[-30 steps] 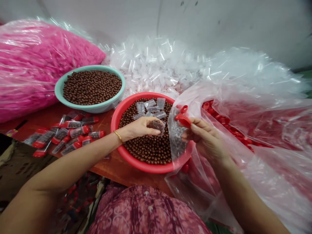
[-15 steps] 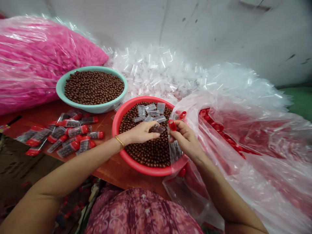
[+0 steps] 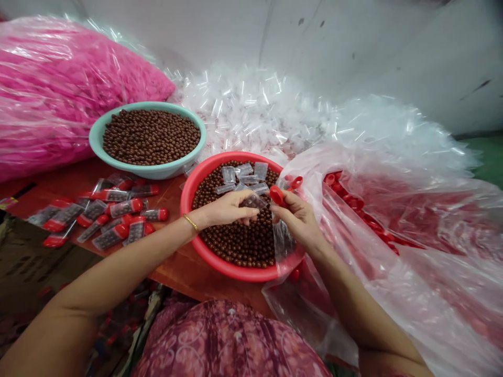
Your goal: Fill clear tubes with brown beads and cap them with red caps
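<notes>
Over a red basin point(image 3: 220, 268) of small brown balls point(image 3: 236, 246), my left hand point(image 3: 231, 207) is closed round a clear plastic tube point(image 3: 254, 201) with dark balls inside. My right hand point(image 3: 294, 217) pinches a red cap point(image 3: 276, 195) just right of the tube; the two pieces are apart. Several clear tubes point(image 3: 228, 175) lie on the balls at the back of the basin. Behind my right fingers, another red cap point(image 3: 297, 182) shows at the edge of a plastic bag point(image 3: 310, 162).
At left on the red table point(image 3: 173, 209) lies a heap of filled, red-capped tubes point(image 3: 124, 208). Behind it stands a teal basin point(image 3: 157, 170) of brown balls. A pink-filled bag point(image 3: 70, 94), a pile of clear tubes point(image 3: 251, 104) and a bag with red caps point(image 3: 361, 214) surround the basins.
My right hand has turned the red cap, so its opening shows less. My left hand with the filled tube has shifted slightly. The camera view has moved a little.
</notes>
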A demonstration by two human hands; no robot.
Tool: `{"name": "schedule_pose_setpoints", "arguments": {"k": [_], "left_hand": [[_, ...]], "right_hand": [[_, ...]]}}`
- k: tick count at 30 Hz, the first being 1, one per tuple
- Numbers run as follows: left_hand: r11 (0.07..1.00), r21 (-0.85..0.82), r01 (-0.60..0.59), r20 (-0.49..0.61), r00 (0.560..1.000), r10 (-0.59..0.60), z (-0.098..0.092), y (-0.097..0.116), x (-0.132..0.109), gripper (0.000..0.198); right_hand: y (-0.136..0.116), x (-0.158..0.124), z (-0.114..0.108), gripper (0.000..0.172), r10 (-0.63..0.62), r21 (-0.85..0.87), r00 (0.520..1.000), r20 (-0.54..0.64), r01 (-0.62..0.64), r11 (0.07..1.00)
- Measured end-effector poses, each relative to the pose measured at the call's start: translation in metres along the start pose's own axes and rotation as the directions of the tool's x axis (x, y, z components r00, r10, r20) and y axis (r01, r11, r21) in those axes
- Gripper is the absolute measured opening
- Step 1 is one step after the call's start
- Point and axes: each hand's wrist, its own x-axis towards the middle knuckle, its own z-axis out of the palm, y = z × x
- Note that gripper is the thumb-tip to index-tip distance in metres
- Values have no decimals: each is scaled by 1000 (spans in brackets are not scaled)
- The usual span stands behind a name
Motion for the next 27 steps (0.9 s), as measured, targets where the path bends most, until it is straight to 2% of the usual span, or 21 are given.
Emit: {"name": "schedule_pose_setpoints", "arguments": {"k": [4, 7, 9, 13, 17, 21, 24, 27], "left_hand": [[995, -92, 34, 92, 995, -25, -1, 3, -2, 16], [992, -116, 55, 132, 990, -39, -2, 6, -4, 16], [992, -119, 45, 136, 990, -29, -3, 7, -5, 15], [994, -110, -15, 74, 997, 23, -2, 6, -4, 15], [999, -21, -28, 31, 999, 29, 0, 3, -3, 17], [989, 130, -69, -25, 997, 73, 1, 0, -3, 26], [940, 298, -165, -97, 975, 201, 2, -2, -3, 25], [884, 406, -229, -133, 943, 305, 3, -4, -2, 23]], "right_hand": [[-6, 6, -4, 21, -118, -91, 984, 137, 131, 987], [-9, 10, -6, 15, -132, -121, 966, 220, 161, 979], [-8, 11, -8, 16, -121, -133, 971, 206, 150, 980], [-2, 9, -11, 24, -54, -93, 990, 127, 66, 993], [0, 5, -7, 37, -3, -102, 984, 178, 22, 995], [1, 4, 0, 39, -93, -242, 977, 190, 138, 960], [6, 3, 2, 41, -189, -333, 967, 173, 238, 912], [11, 0, 1, 44, -287, -442, 936, 205, 350, 826]]}}
